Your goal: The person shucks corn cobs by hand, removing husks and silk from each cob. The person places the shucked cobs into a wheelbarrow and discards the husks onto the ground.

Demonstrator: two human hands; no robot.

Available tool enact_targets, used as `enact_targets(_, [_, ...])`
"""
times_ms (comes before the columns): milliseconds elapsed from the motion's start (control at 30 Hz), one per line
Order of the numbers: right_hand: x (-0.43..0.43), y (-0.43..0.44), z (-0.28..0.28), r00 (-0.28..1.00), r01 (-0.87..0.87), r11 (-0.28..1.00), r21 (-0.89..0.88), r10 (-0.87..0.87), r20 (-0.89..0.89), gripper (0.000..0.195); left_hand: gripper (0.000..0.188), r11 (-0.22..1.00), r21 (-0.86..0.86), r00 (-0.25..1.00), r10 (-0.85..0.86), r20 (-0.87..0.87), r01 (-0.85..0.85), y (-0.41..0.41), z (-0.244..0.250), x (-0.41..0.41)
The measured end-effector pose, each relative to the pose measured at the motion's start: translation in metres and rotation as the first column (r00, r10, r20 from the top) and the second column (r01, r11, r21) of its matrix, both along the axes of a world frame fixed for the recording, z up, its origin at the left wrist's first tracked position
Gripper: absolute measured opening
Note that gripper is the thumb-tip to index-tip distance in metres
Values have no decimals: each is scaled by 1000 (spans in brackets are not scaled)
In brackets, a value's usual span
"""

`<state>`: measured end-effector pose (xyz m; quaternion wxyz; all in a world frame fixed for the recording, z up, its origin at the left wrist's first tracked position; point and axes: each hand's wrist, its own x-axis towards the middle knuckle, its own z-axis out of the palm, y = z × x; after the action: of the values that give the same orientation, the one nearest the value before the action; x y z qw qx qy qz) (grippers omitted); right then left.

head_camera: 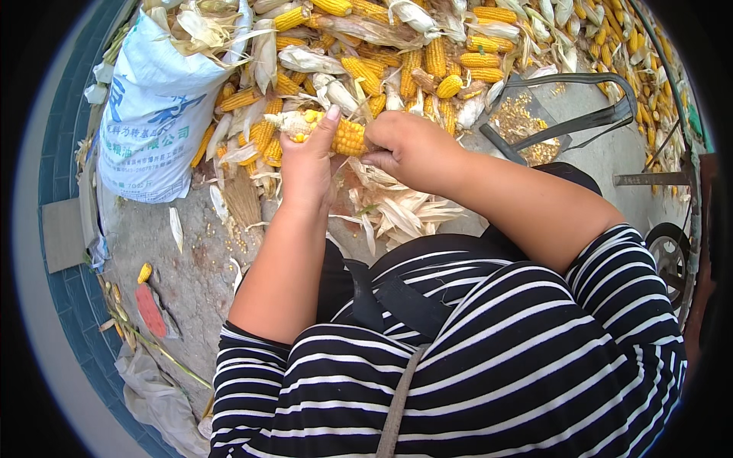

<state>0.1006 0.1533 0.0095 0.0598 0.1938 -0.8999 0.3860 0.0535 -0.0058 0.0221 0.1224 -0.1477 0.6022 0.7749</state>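
Note:
An ear of yellow corn [349, 138] lies level between my two hands above the husk litter. My left hand [309, 151] wraps around its pale, partly bare end, with the thumb laid across the top. The other end sits in the curled fingers of my right hand [408, 150]. Kernels cover the stretch between the hands, while whitish cob shows at the left tip. Just beyond lies a heap of corn ears [366, 74], some bare and some in dry husks. Loose dry husks [406, 209] spread on the ground below my hands.
A white woven sack [154, 114] bearing writing stands at the left, husks at its mouth. On the right, a black-framed object [595, 117] lies near loose kernels [518, 123]. A wheel [669, 257] is at the right edge. A red block [150, 311] rests lower left.

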Motion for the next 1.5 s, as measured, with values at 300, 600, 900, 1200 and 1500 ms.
enact_targets(300, [17,13,-6,795,-399,845,356,126,594,49,39,935,-22,929,348,-124,-353,-45,-7,-43])
enact_targets(600, [5,13,2,786,8,990,-140,80,613,60,44,978,173,993,-116,-23,119,-5,-15,12])
enact_targets(900, [67,54,57,561,593,491,-638,315,765,30,29,945,149,933,316,-171,-293,-55,-18,-63])
enact_targets(1200, [211,306,212,512,573,-127,-810,-716,474,23,19,243,-734,437,-896,82,635,-19,-44,10])
enact_targets(1500, [168,305,226,594,610,139,-780,-732,334,18,34,205,-762,372,-927,51,614,-8,0,36])
